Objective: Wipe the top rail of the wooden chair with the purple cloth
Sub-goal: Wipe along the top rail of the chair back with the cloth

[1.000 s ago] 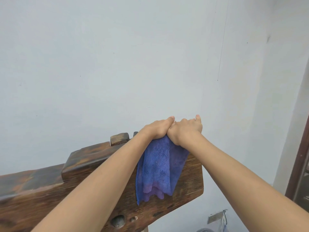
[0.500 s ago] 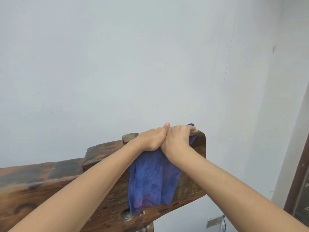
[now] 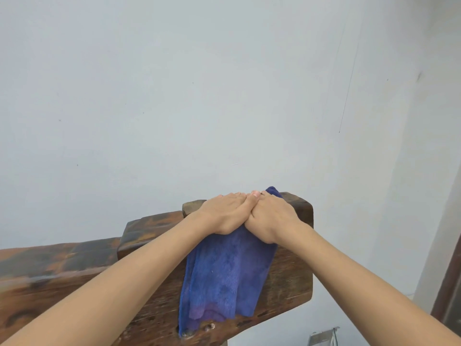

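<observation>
The purple cloth (image 3: 224,275) is draped over the dark wooden chair's top rail (image 3: 296,270) near its right end, hanging down the near face. A corner of it pokes out behind my fingers. My left hand (image 3: 222,213) and my right hand (image 3: 269,218) lie side by side on top of the rail, palms down, pressing the cloth against the wood. The hands touch each other. The rail runs from the lower left to its squared right end.
A plain pale wall (image 3: 199,96) stands close behind the chair. A dark door frame (image 3: 449,283) is at the right edge. A small metal fitting (image 3: 324,337) shows low on the wall, under the rail's end.
Both hands with the cloth have slid left along the rail, away from its right end, so more bare wood shows to their right. The view has shifted too.
</observation>
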Demonstrator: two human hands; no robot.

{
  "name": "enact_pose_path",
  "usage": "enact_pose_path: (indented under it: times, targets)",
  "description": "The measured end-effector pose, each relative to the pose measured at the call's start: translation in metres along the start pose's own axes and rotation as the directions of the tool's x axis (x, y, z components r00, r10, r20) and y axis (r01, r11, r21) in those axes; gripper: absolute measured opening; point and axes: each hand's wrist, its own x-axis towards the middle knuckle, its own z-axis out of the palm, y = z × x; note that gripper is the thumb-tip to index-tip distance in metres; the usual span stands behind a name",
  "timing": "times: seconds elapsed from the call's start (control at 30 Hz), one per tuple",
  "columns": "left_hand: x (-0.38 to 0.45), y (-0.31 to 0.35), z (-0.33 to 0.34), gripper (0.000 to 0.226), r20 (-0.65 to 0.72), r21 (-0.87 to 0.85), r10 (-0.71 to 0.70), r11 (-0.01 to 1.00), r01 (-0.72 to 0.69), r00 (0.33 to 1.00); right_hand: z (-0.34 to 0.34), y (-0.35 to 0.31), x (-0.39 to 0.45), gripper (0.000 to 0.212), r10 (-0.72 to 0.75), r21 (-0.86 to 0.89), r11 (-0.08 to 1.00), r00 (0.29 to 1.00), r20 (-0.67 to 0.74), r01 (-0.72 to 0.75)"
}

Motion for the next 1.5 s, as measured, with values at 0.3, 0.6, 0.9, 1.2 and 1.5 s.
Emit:
enact_pose_path:
  times: [0.3,0.6,0.9,1.2,1.5]
  targets:
    - [0.056,-0.005,0.0,0.065,0.113,-0.285,-0.17,0.939,0.195,0.979,-0.014,0.025,0.041,0.066,0.158,0.049,0.984,0.967,0.198,-0.171]
    - [0.091,-0.001,0.007,0.062,0.071,-0.315,-0.257,0.911,0.266,0.964,-0.018,0.047,0.065,0.06,0.267,0.033,0.957,0.921,0.285,-0.288]
    - [0.102,0.025,0.014,0.039,0.082,-0.178,-0.11,0.976,0.123,0.991,-0.012,0.076,0.038,0.069,0.312,0.054,0.945,0.939,0.145,-0.322]
    - [0.082,0.037,0.012,0.053,0.146,-0.226,0.128,0.97,-0.093,0.981,-0.001,0.079,0.016,0.058,0.271,0.088,0.959,0.962,-0.016,-0.269]
    - [0.041,0.024,0.008,0.086,0.112,-0.005,0.14,0.99,-0.14,0.984,-0.007,0.05,-0.001,0.052,0.165,0.067,0.984,0.986,-0.004,-0.164]
